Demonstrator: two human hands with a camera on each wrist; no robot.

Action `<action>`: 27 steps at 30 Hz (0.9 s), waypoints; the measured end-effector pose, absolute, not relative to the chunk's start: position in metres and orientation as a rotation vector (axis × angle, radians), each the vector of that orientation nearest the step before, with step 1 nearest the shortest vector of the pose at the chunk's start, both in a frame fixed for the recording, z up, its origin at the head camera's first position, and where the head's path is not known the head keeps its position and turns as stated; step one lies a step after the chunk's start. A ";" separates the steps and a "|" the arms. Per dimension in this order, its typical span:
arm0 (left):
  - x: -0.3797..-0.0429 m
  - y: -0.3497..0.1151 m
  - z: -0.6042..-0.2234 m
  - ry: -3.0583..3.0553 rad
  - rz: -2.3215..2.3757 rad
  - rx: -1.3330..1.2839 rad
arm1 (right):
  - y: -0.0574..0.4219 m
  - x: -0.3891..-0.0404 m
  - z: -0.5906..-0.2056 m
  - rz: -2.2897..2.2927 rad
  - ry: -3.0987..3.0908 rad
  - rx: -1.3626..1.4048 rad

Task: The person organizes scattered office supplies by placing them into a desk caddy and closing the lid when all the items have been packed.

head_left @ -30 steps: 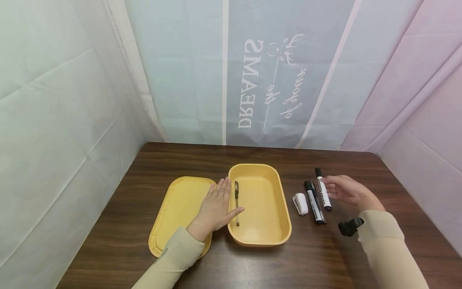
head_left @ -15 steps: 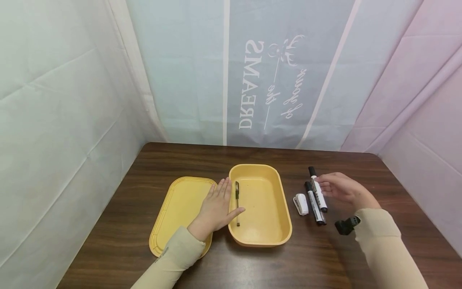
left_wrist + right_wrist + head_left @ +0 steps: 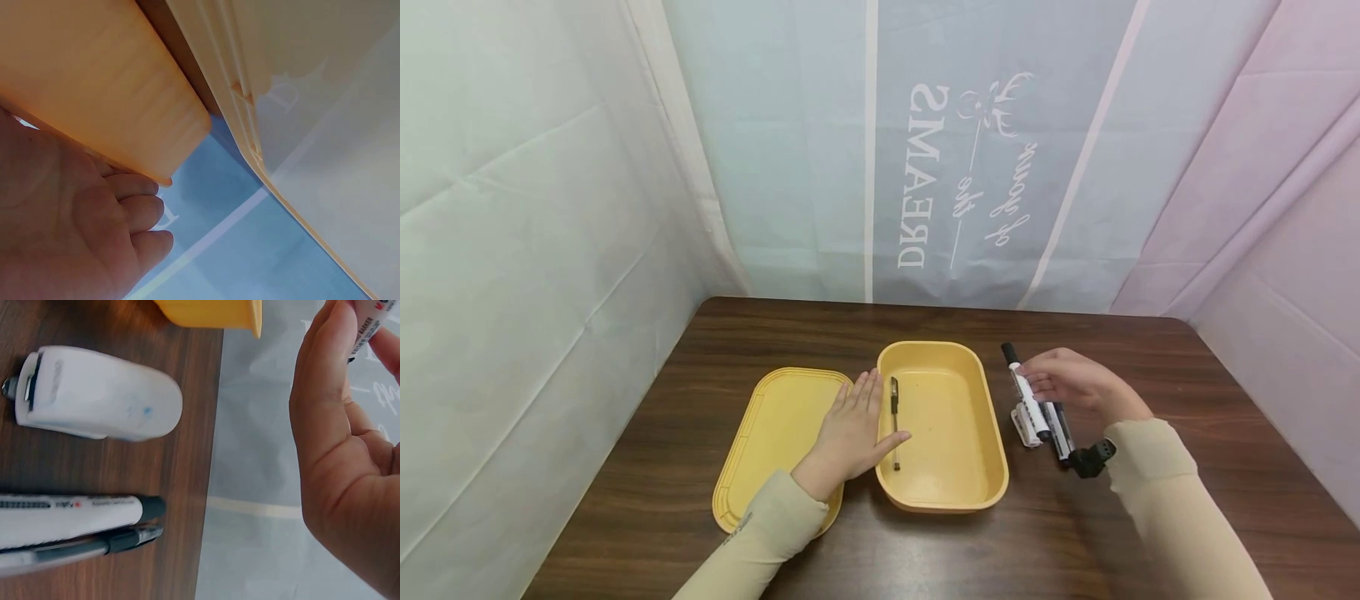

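Note:
My right hand (image 3: 1078,383) pinches a white marker (image 3: 1028,396) with a black cap, held above the table between the yellow box and the other pens. Under it, partly covered in the head view, lies a small white stapler (image 3: 106,394). A second white marker (image 3: 69,519) and a black gel pen (image 3: 134,540) lie side by side near the stapler. With fingers straight, my left hand (image 3: 847,437) rests against the left rim of the yellow box (image 3: 943,442), its thumb reaching over the edge. Inside the box, along that side, is another black gel pen (image 3: 895,421).
A yellow lid (image 3: 771,450) lies flat left of the box, partly under my left hand and forearm. The dark wooden table (image 3: 925,558) ends at a hanging cloth (image 3: 790,208) at the back, with pale cloth at both sides.
My right hand has carried the marker leftward, from beside the other marker and pen to above the stapler. My left hand stays at the box rim.

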State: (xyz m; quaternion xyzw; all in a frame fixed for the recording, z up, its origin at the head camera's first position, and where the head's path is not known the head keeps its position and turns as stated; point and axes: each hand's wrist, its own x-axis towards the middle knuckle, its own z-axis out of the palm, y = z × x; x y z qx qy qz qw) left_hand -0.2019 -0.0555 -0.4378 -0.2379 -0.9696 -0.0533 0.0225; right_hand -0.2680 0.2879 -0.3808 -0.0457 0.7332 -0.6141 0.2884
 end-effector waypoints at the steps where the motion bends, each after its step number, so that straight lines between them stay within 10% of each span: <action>1: -0.202 -0.056 -0.438 -3.004 -0.160 -0.737 | 0.286 -0.269 -0.380 -1.636 1.963 -0.114; 27: -0.204 -0.056 -0.432 -2.994 -0.169 -0.752 | 0.214 -0.285 -0.365 -1.492 2.033 -0.125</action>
